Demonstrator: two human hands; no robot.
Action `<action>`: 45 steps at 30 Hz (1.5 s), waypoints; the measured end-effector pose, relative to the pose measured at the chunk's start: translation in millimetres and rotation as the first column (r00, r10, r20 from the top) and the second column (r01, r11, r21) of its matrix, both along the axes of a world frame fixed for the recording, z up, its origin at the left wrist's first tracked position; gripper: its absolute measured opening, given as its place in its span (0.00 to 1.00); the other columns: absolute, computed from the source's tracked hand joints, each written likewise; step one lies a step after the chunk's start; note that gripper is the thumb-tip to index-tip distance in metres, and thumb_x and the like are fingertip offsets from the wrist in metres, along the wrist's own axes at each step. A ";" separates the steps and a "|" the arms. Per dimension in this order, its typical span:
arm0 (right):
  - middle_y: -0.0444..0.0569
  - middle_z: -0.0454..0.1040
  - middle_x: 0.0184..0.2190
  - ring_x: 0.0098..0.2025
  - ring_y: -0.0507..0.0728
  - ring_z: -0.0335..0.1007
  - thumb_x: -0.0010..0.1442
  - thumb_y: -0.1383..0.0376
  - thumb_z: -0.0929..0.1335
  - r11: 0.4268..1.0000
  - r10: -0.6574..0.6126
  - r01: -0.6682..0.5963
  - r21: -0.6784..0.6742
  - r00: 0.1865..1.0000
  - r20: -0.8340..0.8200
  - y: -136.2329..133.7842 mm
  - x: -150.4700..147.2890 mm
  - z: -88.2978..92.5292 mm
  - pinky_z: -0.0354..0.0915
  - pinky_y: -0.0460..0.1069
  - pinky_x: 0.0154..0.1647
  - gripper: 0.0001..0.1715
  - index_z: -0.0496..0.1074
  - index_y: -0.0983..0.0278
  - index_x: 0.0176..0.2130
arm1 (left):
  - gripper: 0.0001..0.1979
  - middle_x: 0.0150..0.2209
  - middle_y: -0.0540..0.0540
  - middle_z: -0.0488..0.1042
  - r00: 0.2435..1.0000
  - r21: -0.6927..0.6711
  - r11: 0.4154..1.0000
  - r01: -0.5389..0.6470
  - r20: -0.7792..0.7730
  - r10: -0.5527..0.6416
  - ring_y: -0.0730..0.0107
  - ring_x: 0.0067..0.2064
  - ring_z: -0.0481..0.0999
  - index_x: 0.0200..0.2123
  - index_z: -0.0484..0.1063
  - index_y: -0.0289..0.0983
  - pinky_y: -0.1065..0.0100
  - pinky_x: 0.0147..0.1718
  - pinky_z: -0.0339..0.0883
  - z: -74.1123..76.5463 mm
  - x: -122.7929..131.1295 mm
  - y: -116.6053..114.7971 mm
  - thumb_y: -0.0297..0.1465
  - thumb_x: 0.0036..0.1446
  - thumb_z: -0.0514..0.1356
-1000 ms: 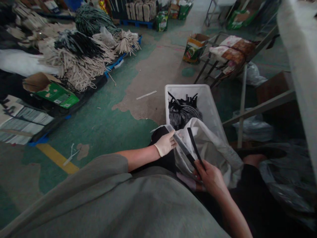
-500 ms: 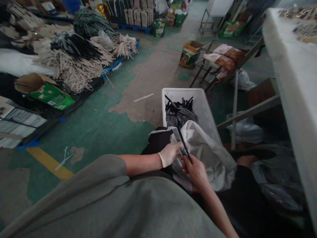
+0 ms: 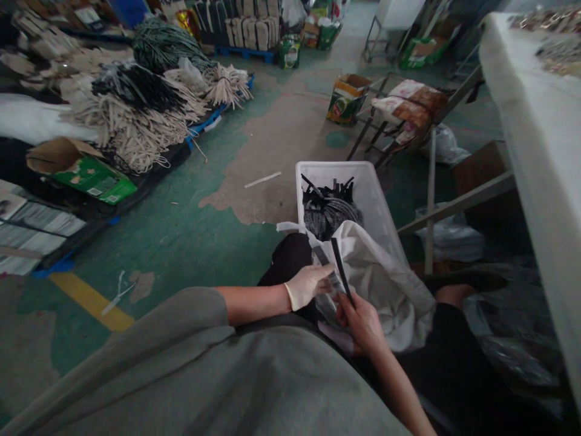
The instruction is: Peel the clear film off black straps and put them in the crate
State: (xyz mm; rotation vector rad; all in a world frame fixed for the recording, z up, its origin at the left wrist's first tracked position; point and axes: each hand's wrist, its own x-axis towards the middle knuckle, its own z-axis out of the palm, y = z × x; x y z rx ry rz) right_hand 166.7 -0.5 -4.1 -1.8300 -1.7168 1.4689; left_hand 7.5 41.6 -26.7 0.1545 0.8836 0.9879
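My left hand [image 3: 308, 284], in a pale thin glove, is closed around a greyish translucent strip [image 3: 321, 253] that slants up over my lap. Bare and closed, my right hand [image 3: 362, 320] grips a narrow black strap [image 3: 341, 266], whose free end points up and away. The fingers of both hands nearly meet at the strip's lower end, and what lies between them is partly hidden. A white strip end [image 3: 288, 227] sticks out to the left above my knee. Off-white cloth [image 3: 385, 284] covers my lap and hangs over the near end of a white plastic bin [image 3: 384, 203].
Black straps and a grey coiled bundle [image 3: 333, 215] lie in the bin. At right stands a table with a white top [image 3: 529, 115], its metal legs near my knee. A chair with a patterned cushion [image 3: 411, 103] is ahead. Bundled beige cords [image 3: 136, 133] lie on a pallet at left.
My left hand has shifted slightly left and flattened along the translucent strip. The black strap's free end has moved lower and to the right. The white strip end now reaches farther left.
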 end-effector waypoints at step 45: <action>0.45 0.72 0.19 0.20 0.54 0.69 0.64 0.47 0.55 0.996 -0.025 0.024 0.080 1.000 0.010 -19.1 16.5 -7.6 0.62 0.48 0.26 0.25 0.67 0.61 0.32 | 0.25 0.32 0.42 0.78 0.990 -0.020 0.996 0.092 -0.109 -0.094 0.68 0.32 0.76 0.32 0.76 0.32 0.69 0.33 0.65 -4.5 16.5 0.1 0.45 0.37 0.74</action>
